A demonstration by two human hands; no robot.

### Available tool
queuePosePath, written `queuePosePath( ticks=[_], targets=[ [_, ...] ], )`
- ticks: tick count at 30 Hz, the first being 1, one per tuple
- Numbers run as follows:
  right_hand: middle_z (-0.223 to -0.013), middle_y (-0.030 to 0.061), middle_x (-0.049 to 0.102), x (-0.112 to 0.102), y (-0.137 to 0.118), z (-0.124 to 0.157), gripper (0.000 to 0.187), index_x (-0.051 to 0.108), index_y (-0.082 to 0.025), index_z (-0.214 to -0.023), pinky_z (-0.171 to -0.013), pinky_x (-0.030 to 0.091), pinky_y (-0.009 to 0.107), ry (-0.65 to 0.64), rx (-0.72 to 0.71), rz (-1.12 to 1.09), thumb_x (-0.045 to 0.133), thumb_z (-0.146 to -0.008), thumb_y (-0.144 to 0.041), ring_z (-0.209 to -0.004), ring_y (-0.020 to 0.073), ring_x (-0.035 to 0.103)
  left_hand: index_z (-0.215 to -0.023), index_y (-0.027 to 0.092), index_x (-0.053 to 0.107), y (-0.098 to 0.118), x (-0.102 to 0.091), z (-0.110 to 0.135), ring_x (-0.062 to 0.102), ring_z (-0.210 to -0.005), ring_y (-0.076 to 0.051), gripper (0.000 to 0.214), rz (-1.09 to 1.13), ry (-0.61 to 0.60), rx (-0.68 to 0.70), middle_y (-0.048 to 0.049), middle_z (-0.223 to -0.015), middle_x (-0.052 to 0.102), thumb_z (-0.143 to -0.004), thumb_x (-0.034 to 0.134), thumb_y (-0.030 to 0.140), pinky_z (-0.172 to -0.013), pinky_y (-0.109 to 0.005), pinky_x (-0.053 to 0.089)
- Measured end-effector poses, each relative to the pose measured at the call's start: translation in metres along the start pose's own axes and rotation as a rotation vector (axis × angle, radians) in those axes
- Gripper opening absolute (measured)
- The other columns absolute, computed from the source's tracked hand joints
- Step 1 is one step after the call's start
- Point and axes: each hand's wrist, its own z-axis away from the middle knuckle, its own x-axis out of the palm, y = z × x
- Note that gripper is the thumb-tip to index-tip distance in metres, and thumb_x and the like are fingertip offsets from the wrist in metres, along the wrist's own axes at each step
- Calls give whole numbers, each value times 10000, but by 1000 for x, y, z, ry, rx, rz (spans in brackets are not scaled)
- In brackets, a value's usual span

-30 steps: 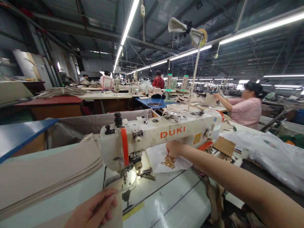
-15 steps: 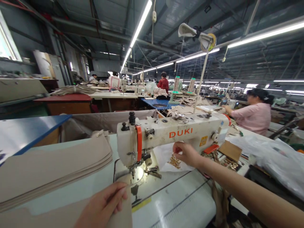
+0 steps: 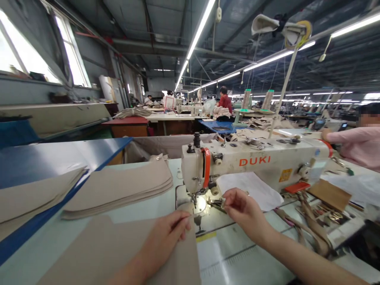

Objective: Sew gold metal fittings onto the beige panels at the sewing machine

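Long fluorescent strips run over a wide sewing hall, with the pale green worktable (image 3: pixel 142 209) spread across the near ground. Nearest, the left hand (image 3: pixel 166 237) lies palm down on a beige fabric panel (image 3: pixel 118 253), its fingertips pinching the panel's far edge just in front of the needle plate. To its right, the right hand (image 3: pixel 242 208) reaches in from the near right on an outstretched forearm, wrist slightly raised, thumb and forefinger pressed together on a small metal piece (image 3: pixel 222 203) held just right of the presser foot (image 3: pixel 197 196); the piece is too small to make out clearly. Between the two hands the lamp lights the plate. Behind them stands the white DUKI sewing machine (image 3: pixel 261 160), with a white sheet (image 3: pixel 252 190) lying under its arm. Left of the machine rests a stack of beige panels (image 3: pixel 118 188), and another stack (image 3: pixel 32 196) lies on a blue board at the far left. Right of the machine sit beige straps (image 3: pixel 311 221) and a brown card (image 3: pixel 329 194). Farther off, a person in a pink sleeve (image 3: pixel 356 144) works at the right, and other workers sit at distant tables.
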Motion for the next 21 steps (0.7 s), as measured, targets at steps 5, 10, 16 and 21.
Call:
queuePosePath(
  ticks=[5,10,16,21],
  targets=[
    [-726,6,621,36,1,6,279,624,-169,-762,-733,499,281,-43,439,-591,788,-600,-326,-723,141,614,-773,172,635,7,1,5,542,-541,-119,244,61,-18,-15,13,-644,627,-833,460,330,-574,-222,444],
    [-707,8,639,49,4,4,322,639,-169,-708,-762,511,295,-44,512,-692,846,-519,-328,-749,156,639,-794,193,654,8,0,10,564,-558,-118,240,53,7,23,13,-675,642,-840,466,335,-566,-210,445],
    [-697,11,640,62,11,-1,349,622,-165,-718,-686,493,271,-113,464,-563,816,-556,-405,-677,141,611,-795,200,656,4,5,13,565,-533,-106,237,-14,-3,54,29,-619,616,-850,457,317,-536,-189,424],
    [-661,-6,604,77,16,-1,313,617,-172,-717,-614,441,236,-84,312,-407,765,-613,-428,-627,123,547,-751,186,626,0,6,10,541,-488,-101,239,33,63,-11,39,-578,577,-849,465,332,-498,-193,413]
  ],
)
